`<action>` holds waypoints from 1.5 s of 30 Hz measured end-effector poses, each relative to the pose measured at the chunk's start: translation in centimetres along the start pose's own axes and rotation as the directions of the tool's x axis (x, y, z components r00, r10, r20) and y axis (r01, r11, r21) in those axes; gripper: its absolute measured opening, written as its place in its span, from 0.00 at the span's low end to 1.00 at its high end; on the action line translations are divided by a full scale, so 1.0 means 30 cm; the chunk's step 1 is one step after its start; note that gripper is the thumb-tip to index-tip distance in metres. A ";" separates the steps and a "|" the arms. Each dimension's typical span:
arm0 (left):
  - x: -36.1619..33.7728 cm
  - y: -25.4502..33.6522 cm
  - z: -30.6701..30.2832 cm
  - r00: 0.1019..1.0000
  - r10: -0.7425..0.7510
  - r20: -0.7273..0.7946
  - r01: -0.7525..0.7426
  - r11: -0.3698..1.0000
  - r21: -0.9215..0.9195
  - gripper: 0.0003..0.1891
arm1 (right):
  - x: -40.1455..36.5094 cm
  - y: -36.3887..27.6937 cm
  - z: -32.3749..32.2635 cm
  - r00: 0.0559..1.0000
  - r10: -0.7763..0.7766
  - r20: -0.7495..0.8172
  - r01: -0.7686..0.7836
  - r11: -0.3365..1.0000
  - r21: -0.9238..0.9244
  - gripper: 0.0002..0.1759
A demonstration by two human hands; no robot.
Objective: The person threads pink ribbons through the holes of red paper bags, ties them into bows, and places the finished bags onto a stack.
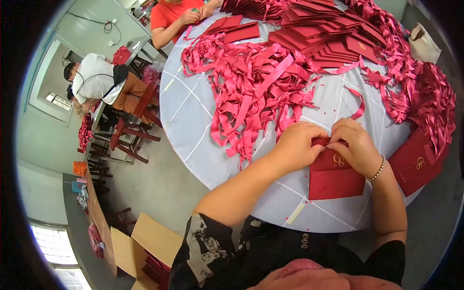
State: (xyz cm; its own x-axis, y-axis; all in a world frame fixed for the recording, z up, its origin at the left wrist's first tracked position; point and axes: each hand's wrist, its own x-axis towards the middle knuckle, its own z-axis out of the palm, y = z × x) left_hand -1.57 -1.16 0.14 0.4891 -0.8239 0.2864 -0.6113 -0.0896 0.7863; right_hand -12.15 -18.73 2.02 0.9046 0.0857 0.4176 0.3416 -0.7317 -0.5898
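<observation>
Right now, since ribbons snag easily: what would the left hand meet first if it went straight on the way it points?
Probably the right hand: the left hand points across the top edge of the red envelope toward it, nearly touching. Depth is unclear.

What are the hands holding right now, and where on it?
The left hand and right hand both pinch the top edge of a red envelope lying on the table.

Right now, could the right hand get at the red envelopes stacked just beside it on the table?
Probably yes. The stack of red envelopes lies close to the right hand, with nothing between them; but that hand and the left hand both pinch the red envelope.
</observation>
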 end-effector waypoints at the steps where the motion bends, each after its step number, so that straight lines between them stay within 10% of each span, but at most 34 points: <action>1: 0.000 0.002 -0.002 0.999 -0.031 0.034 0.031 1.000 0.004 0.12 | 0.001 -0.002 -0.001 1.000 0.000 0.011 0.000 1.000 -0.004 0.10; 21: -0.008 0.021 -0.004 0.992 0.000 0.130 0.010 0.997 -0.072 0.12 | -0.010 -0.016 -0.014 0.942 0.290 0.170 -0.319 0.930 0.182 0.11; 23: -0.008 0.036 -0.006 0.988 0.110 0.109 -0.108 0.994 -0.020 0.14 | 0.003 -0.017 -0.060 0.777 0.468 0.422 -0.629 0.612 0.479 0.09; 25: -0.013 0.052 -0.002 0.965 0.235 0.113 -0.241 0.969 0.045 0.16 | -0.016 0.049 -0.085 0.792 0.336 0.509 -0.580 0.673 0.459 0.09; 27: -0.013 0.053 0.000 0.939 0.314 0.139 -0.326 0.942 0.078 0.20 | -0.017 0.065 -0.096 0.757 0.220 0.615 -0.638 0.448 0.626 0.06; 31: -0.014 0.086 -0.002 0.943 0.329 0.040 -0.331 0.941 0.069 0.24 | -0.025 0.094 -0.048 0.754 0.388 0.530 -0.645 0.287 0.708 0.04; 45: -0.005 0.103 -0.008 0.945 0.309 0.109 -0.325 0.928 0.184 0.19 | -0.020 0.126 -0.003 0.716 0.405 0.569 -0.688 0.274 0.672 0.04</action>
State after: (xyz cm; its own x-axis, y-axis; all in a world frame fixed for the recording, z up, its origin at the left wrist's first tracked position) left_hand -3.38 -1.17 2.67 0.2056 -0.8670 0.4540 -0.8402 0.0815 0.5361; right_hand -11.42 -21.62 -0.41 0.9310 0.1498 -0.3330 -0.3580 0.1951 -0.9131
